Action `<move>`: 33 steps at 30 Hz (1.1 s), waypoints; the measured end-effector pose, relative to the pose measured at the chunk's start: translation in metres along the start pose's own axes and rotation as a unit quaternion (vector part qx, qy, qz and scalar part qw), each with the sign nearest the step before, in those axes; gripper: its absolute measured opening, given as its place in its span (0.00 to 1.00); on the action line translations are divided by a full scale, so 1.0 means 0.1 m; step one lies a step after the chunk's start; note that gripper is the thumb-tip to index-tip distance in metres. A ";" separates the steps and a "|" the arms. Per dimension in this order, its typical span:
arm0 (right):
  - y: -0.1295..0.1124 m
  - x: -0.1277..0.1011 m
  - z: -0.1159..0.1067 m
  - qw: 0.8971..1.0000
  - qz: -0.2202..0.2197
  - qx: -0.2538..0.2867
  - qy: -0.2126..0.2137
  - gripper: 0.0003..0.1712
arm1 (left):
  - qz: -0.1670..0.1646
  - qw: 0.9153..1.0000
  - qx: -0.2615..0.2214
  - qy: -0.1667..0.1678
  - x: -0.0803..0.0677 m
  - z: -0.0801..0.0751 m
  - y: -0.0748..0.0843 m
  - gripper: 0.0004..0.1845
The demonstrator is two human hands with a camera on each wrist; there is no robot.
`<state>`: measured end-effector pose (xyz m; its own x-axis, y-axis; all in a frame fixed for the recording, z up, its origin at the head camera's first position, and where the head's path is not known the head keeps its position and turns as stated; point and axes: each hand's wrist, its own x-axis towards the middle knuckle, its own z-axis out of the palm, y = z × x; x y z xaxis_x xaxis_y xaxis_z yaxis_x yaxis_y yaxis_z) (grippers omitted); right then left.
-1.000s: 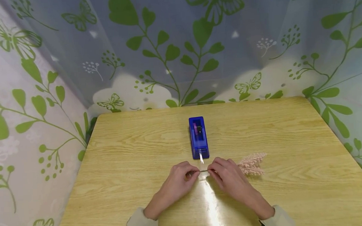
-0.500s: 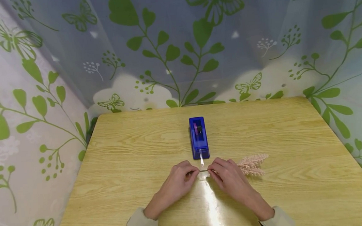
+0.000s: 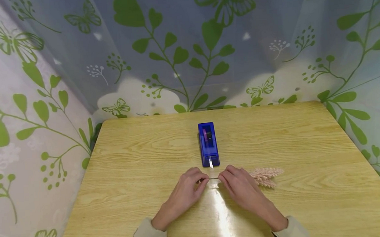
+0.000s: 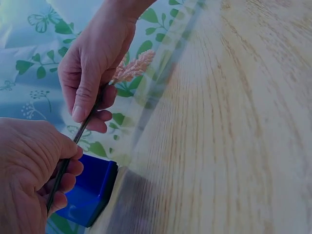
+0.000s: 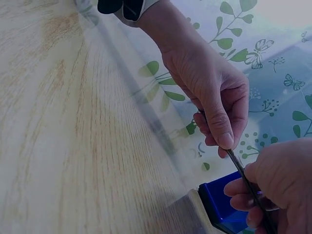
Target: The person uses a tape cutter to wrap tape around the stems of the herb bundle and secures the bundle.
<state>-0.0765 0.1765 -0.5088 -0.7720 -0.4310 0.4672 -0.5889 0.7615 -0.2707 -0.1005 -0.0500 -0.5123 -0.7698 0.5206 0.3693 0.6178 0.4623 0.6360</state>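
Pinching a thin dark stem (image 3: pixel 213 178) between them, both hands sit close together low over the wooden bench (image 3: pixel 307 141), just in front of a blue tape dispenser (image 3: pixel 208 144). The left hand (image 3: pixel 186 189) has its fingers (image 4: pixel 68 168) curled round one end of the stem, thumb pressed along it, as the left wrist view shows. The right hand (image 3: pixel 240 185) grasps the stem further along with thumb and forefinger, its other fingers (image 5: pixel 239 187) folded under. Beyond the right hand the stem ends in a pale pink feathery flower sprig (image 3: pixel 265 175), which lies out to the right, near the bench surface; whether it rests on it I cannot tell. The dispenser stands upright, its long side pointing toward the person, and holds a roll of tape (image 3: pixel 205 135) in its open well; a clear strip of tape (image 3: pixel 210 163) shines at its near end, just above the hands. Pale sleeve cuffs (image 3: pixel 146 235) show at the near bench edge. Leaf-and-butterfly printed sheets (image 3: pixel 173 55) wall in the bench.
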 end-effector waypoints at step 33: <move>0.00 0.02 0.03 1.000 0.012 -0.011 0.023 0.04 | -0.009 1.000 -0.012 0.013 0.00 0.01 -0.02 0.04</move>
<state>-0.0793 0.1739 -0.5106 -0.7733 -0.3902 0.4998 -0.5647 0.7822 -0.2630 -0.1015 -0.0503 -0.5145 -0.7852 0.4932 0.3745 0.5996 0.4542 0.6589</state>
